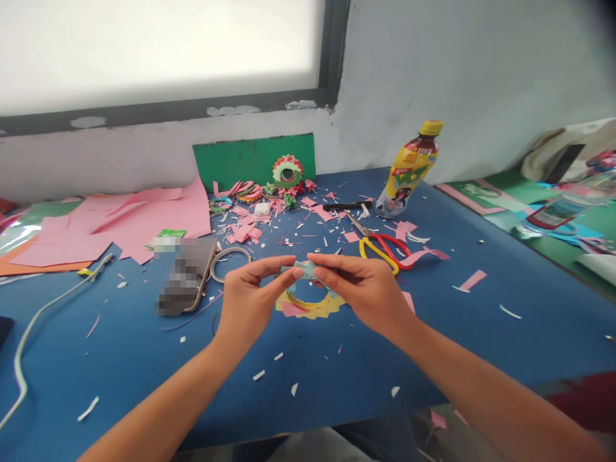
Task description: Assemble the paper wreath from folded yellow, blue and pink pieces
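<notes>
Both hands pinch a small light-blue folded paper piece [306, 269] between thumbs and forefingers, near the middle of the view. My left hand [254, 292] grips its left end and my right hand [368, 292] its right end. Just below and behind the fingers is a ring of folded yellow paper [312, 308], with a pink piece and some light blue in it; its upper part is hidden by my hands. Scissors [385, 250] with red and yellow handles lie just beyond my right hand. Left of my left hand is a roll of tape [230, 263].
A phone [187, 276], partly blurred, lies to the left, near a white cable [36, 327]. Pink paper sheets [115, 221] cover the back left. A drink bottle [409, 170] stands tilted at the back right. Paper scraps [248, 228] and a finished paper ring [287, 172] sit before a green board [231, 160].
</notes>
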The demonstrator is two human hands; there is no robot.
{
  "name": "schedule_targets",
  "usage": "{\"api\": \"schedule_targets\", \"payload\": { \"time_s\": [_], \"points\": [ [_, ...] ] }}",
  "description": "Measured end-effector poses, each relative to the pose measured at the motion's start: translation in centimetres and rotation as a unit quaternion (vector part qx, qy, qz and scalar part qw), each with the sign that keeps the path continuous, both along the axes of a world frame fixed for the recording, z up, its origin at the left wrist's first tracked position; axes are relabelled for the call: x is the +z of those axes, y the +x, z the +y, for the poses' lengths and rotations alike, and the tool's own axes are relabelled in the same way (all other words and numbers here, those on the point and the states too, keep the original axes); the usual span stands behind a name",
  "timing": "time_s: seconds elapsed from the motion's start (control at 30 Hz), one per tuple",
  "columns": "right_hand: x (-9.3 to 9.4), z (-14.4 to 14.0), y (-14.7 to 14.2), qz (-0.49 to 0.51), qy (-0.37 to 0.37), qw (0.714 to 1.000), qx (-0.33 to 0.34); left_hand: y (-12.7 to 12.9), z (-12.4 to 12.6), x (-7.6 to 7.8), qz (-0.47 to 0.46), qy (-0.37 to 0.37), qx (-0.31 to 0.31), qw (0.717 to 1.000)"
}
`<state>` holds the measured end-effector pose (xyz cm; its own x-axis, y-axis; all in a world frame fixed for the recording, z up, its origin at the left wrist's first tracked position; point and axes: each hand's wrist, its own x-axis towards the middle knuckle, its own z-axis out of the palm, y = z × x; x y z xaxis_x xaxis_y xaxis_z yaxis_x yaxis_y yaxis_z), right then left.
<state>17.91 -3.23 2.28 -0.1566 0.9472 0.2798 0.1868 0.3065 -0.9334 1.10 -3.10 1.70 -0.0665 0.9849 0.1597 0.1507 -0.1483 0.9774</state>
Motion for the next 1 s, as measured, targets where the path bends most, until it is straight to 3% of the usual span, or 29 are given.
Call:
{"api": "schedule_targets", "payload": {
  "time_s": [0.27, 0.33, 0.4, 0.47, 0.57, 0.67, 0.73, 0.93, 1.0],
  "points": [
    [-0.6, -0.1, -0.3, 0.021, 0.007, 1.000, 0.012, -0.1, -0.3, 0.8, 0.053, 0.019, 0.016, 0.998],
    [-0.6, 0.0, 0.0, 0.022, 0.028, 0.998, 0.046, -0.3, -0.4, 1.1, 0.069, 0.065, 0.005, 0.995],
    [-0.4, 0.1, 0.4, 0.018, 0.096, 0.991, 0.086, -0.5, -0.5, 1.4, 0.092, 0.161, -0.019, 0.982],
    [0.0, 0.2, 0.9, -0.008, 0.216, 0.970, 0.110, -0.9, -0.7, 1.8, 0.136, 0.288, -0.057, 0.946],
    [0.6, 0.3, 1.5, -0.075, 0.392, 0.912, 0.101, -1.6, -1.2, 2.4, 0.249, 0.434, -0.097, 0.860],
    [1.0, 0.2, 1.9, -0.108, 0.478, 0.868, 0.077, -2.2, -1.9, 2.8, 0.335, 0.512, -0.089, 0.786],
    [1.2, 0.0, 2.0, -0.123, 0.502, 0.854, 0.063, -2.4, -2.2, 2.8, 0.358, 0.530, -0.085, 0.764],
    [1.6, -0.4, 2.1, -0.167, 0.532, 0.830, 0.035, -2.6, -2.7, 2.7, 0.367, 0.523, -0.065, 0.767],
    [1.6, -0.4, 2.2, -0.171, 0.531, 0.829, 0.032, -2.5, -3.1, 2.9, 0.350, 0.497, -0.082, 0.790]
  ]
}}
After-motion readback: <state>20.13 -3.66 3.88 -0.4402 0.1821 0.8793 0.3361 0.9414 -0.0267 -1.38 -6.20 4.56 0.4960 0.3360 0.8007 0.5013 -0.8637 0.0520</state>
